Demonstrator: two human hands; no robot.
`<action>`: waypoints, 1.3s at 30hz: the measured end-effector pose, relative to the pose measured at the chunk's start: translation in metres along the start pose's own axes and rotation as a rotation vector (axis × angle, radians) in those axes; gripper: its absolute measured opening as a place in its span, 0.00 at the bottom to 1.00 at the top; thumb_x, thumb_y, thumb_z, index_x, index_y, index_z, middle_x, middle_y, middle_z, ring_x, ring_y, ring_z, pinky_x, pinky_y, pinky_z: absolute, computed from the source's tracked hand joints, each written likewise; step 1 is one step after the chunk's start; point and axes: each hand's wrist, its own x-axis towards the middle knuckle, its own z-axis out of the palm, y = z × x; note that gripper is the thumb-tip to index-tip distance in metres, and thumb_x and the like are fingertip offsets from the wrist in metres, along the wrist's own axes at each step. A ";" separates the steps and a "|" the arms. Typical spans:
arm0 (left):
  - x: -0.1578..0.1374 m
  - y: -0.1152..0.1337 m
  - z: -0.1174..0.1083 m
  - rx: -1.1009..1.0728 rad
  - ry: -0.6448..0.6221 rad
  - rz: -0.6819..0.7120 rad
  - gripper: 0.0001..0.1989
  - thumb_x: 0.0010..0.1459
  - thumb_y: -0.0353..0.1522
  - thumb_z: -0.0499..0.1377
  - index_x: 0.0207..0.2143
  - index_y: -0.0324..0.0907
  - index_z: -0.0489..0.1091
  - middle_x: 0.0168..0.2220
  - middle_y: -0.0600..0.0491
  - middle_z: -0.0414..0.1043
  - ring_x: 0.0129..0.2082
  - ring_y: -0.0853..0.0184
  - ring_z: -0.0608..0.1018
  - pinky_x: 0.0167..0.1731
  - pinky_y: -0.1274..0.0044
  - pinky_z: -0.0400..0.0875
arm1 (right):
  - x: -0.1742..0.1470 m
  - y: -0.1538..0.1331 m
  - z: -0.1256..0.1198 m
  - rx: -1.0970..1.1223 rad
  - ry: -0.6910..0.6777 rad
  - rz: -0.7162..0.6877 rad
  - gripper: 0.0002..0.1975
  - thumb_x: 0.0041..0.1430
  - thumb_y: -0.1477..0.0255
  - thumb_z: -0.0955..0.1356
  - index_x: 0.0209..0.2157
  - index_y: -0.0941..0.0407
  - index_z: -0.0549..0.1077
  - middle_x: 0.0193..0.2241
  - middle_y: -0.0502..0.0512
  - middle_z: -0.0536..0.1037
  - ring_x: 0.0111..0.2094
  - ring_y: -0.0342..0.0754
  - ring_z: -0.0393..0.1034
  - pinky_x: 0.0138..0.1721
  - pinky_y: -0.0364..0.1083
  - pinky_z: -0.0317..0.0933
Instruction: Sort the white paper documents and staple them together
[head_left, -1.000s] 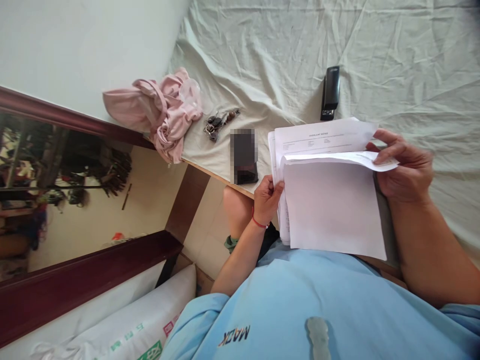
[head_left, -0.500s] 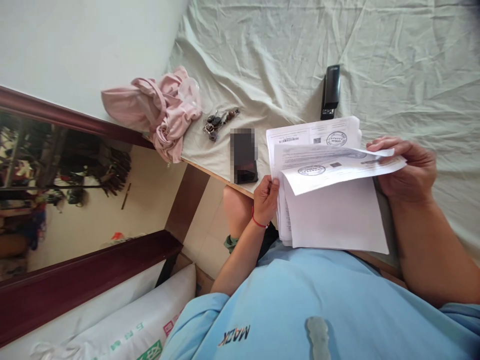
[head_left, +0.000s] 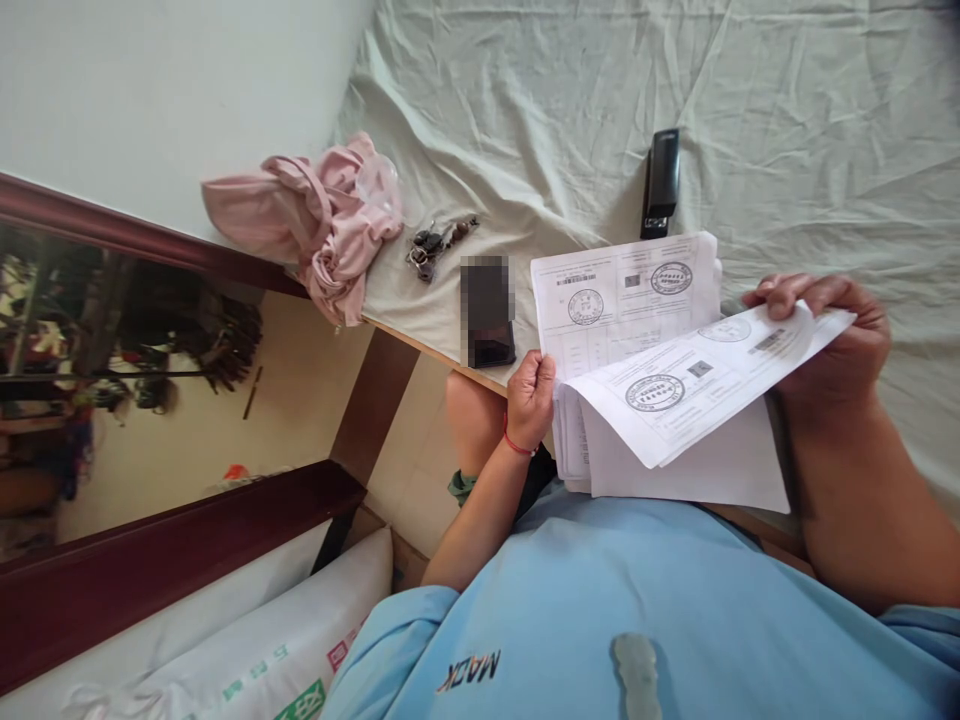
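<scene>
A stack of printed papers (head_left: 592,335) lies at the bed's edge in front of my body, with round and oval stamps on the top page. My left hand (head_left: 531,398) grips the stack's left edge, thumb on top. Between the thumb and fingers of my right hand (head_left: 832,330) is the corner of a lifted sheet (head_left: 690,385), curled over toward me, its stamped side showing. Under it a blank white page (head_left: 690,465) hangs toward my lap. Just beyond the stack stands a black stapler (head_left: 662,180).
A dark phone (head_left: 491,345) lies left of the papers near the edge. Behind it are a bunch of keys (head_left: 426,245) and a crumpled pink cloth (head_left: 345,220). A dark red framed mirror (head_left: 292,400) leans at the left, beside a white sack (head_left: 300,620).
My right hand has moved slightly right and drawn the lifted sheet further over toward me. More of the stamped page beneath now shows. My left hand has stayed in place.
</scene>
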 end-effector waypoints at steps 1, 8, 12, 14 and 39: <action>0.000 0.000 0.000 0.005 0.000 0.002 0.24 0.70 0.53 0.54 0.31 0.43 0.65 0.26 0.58 0.60 0.29 0.70 0.63 0.33 0.76 0.61 | 0.000 -0.001 0.001 -0.003 0.003 0.004 0.11 0.36 0.73 0.75 0.15 0.54 0.69 0.19 0.50 0.70 0.32 0.47 0.70 0.41 0.48 0.67; -0.001 0.003 0.001 -0.028 -0.004 -0.042 0.23 0.68 0.53 0.55 0.33 0.43 0.67 0.27 0.58 0.61 0.30 0.70 0.63 0.33 0.77 0.61 | 0.002 0.007 -0.006 0.028 -0.004 0.007 0.15 0.35 0.69 0.82 0.20 0.53 0.73 0.21 0.49 0.74 0.32 0.47 0.71 0.40 0.49 0.68; -0.001 0.006 0.002 -0.074 -0.025 -0.069 0.23 0.68 0.54 0.56 0.34 0.43 0.68 0.25 0.59 0.59 0.27 0.71 0.61 0.30 0.77 0.59 | 0.004 0.012 -0.009 0.015 0.013 0.032 0.20 0.30 0.72 0.84 0.27 0.51 0.78 0.25 0.49 0.76 0.33 0.46 0.72 0.33 0.46 0.65; -0.001 0.006 0.003 -0.095 -0.031 -0.060 0.23 0.67 0.54 0.57 0.33 0.43 0.68 0.24 0.60 0.57 0.26 0.72 0.59 0.29 0.77 0.58 | 0.005 0.012 -0.009 -0.014 0.041 0.059 0.22 0.28 0.70 0.85 0.29 0.50 0.79 0.28 0.48 0.76 0.34 0.46 0.73 0.31 0.45 0.64; 0.002 0.003 0.007 -0.187 -0.021 -0.066 0.25 0.60 0.55 0.65 0.37 0.45 0.64 0.30 0.58 0.68 0.30 0.72 0.71 0.33 0.79 0.68 | 0.000 0.030 -0.014 -0.238 0.062 -0.008 0.20 0.42 0.63 0.84 0.34 0.54 0.79 0.28 0.47 0.77 0.28 0.40 0.69 0.33 0.42 0.65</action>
